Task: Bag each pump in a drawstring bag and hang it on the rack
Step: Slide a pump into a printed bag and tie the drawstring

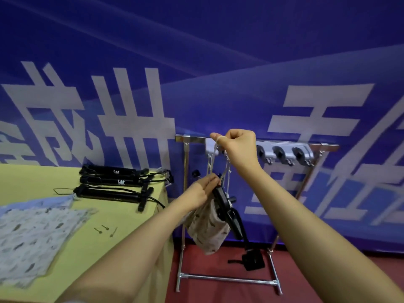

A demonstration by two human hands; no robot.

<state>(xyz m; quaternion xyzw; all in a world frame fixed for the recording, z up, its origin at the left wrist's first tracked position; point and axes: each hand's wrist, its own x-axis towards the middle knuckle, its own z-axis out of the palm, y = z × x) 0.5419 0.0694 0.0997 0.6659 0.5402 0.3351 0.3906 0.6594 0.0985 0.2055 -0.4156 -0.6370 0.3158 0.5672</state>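
Big blue fabric backdrop with white characters [135,119] fills the rear; in front of it on the left sits the yellow-green desk [122,217], on the right the silver metal tube rack [225,278] standing on the dark red floor [218,294]; the rack's top bar carries a grey strip of black-centred clips with hooks [282,153]. On the desk, pale patterned cloth drawstring bags [30,235] lie flat at the near left; behind them three long black hand pumps [109,182] lie side by side near the far edge, hoses trailing toward the desk corner; three small pins [105,229] rest on the bare top between bags and edge. Out over the floor, in front of the rack, hangs the beige patterned drawstring bag [205,230] with a black pump [227,208] in it, the pump's upper part poking from the mouth and its black hose and strap [253,259] dangling below; the white drawstring cord [211,165] runs up from the bag's mouth. The right hand [238,147] is up at the rack's top bar, fingers curled, grip pinching the cord loop; the left hand [204,189] is lower, fingers closed on the bag's mouth and the pump's top; whether the loop sits on a hook I cannot tell.
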